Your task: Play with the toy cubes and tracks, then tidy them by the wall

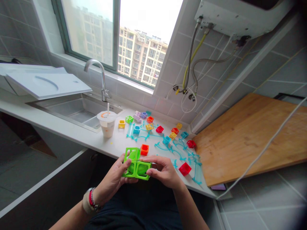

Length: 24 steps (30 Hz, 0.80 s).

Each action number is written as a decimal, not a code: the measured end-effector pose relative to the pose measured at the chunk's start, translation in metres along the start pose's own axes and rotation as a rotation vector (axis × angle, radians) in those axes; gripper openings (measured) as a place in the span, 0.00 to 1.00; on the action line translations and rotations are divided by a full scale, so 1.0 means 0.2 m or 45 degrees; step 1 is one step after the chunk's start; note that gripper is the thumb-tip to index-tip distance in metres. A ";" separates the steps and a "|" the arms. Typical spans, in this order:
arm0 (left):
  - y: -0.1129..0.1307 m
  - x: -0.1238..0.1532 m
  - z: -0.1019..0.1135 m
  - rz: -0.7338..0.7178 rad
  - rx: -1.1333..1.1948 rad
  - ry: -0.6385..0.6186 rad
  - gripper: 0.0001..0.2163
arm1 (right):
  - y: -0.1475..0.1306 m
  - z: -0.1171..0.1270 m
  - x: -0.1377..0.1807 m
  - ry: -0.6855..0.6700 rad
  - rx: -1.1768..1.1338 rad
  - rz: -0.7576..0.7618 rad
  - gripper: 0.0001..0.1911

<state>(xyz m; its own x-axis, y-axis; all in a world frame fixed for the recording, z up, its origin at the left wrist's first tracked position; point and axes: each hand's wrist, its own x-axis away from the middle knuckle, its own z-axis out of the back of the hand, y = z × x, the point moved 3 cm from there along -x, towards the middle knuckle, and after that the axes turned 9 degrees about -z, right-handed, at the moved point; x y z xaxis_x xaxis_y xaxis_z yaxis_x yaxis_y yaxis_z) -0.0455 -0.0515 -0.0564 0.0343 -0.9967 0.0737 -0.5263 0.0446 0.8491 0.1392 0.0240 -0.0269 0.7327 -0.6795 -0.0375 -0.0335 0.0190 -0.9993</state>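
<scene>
Both my hands hold a piece built of several joined green cube blocks [135, 163], just in front of the counter's edge. My left hand [118, 172] wraps around its left side, with the thumb on the front face. On the right, my right hand [165, 169] pinches the right-hand cube between thumb and fingers. The cubes have open frames with rounded holes and form an L shape from here. An orange-red cube block [144, 149] lies on the counter just beyond them, and a red cube block [185, 169] lies to the right of my right hand.
Loose coloured cubes and light-blue curved track pieces [177, 153] are spread over the white counter [115, 145]. A lidded cup with a straw [107, 125] stands by the sink [81, 108]. A wooden board [251, 137] leans at the right, crossed by a white cable [271, 140].
</scene>
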 end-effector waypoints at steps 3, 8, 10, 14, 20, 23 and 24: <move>0.00 0.00 0.00 0.002 -0.001 0.001 0.24 | 0.00 0.00 0.00 -0.008 -0.012 -0.001 0.19; 0.00 -0.01 0.00 -0.007 -0.024 0.002 0.27 | 0.00 -0.01 0.00 0.010 0.001 -0.028 0.18; 0.00 -0.01 0.00 -0.008 -0.029 -0.001 0.27 | 0.00 -0.01 0.00 0.016 0.004 -0.041 0.17; -0.01 -0.01 0.01 -0.007 -0.023 -0.002 0.27 | 0.00 -0.01 0.00 0.024 -0.003 -0.057 0.17; -0.02 -0.01 0.02 -0.010 -0.033 -0.010 0.28 | 0.01 -0.01 0.01 0.050 -0.008 -0.105 0.17; -0.02 0.00 0.03 -0.010 -0.040 0.004 0.29 | 0.03 -0.01 0.01 0.059 -0.019 -0.116 0.18; -0.02 0.00 0.03 -0.013 -0.042 0.004 0.29 | 0.03 -0.01 0.02 0.058 -0.026 -0.113 0.18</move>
<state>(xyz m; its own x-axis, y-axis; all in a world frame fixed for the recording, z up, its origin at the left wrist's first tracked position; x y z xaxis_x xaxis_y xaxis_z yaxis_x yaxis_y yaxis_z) -0.0480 -0.0516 -0.0635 0.0424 -0.9969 0.0670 -0.4974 0.0371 0.8667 0.1404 0.0209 -0.0333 0.7019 -0.7104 0.0523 0.0160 -0.0576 -0.9982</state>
